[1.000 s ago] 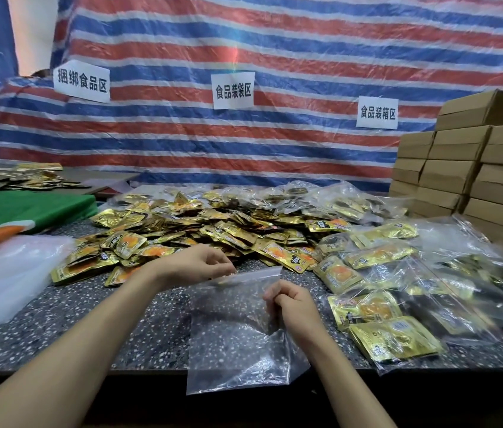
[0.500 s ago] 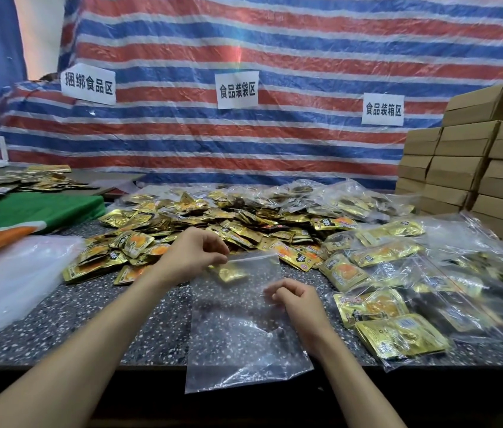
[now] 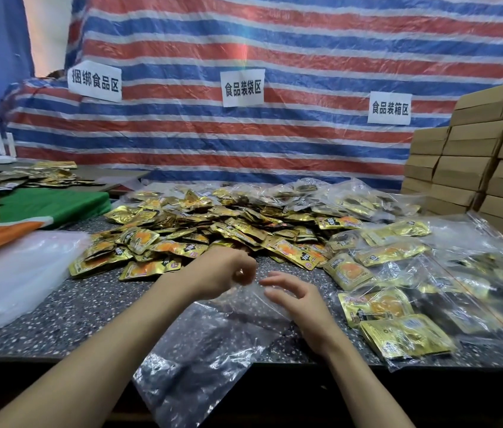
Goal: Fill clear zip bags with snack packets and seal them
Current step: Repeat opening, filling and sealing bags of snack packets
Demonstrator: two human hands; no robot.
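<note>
One limp, slick clear zip bag (image 3: 207,344) wants pinching at its mouth under the left hand (image 3: 219,273), curled, grip unclear; right hand (image 3: 296,299) released.

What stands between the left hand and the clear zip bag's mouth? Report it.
Nothing visible does. The left hand, curled round what looks like a gold packet, sits at the top edge of the clear zip bag; the right hand is beside it, fingers loose, not between them.

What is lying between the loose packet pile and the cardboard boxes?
In the head view, filled clear bags lie heaped between the pile and the boxes, on the speckled table.
</note>
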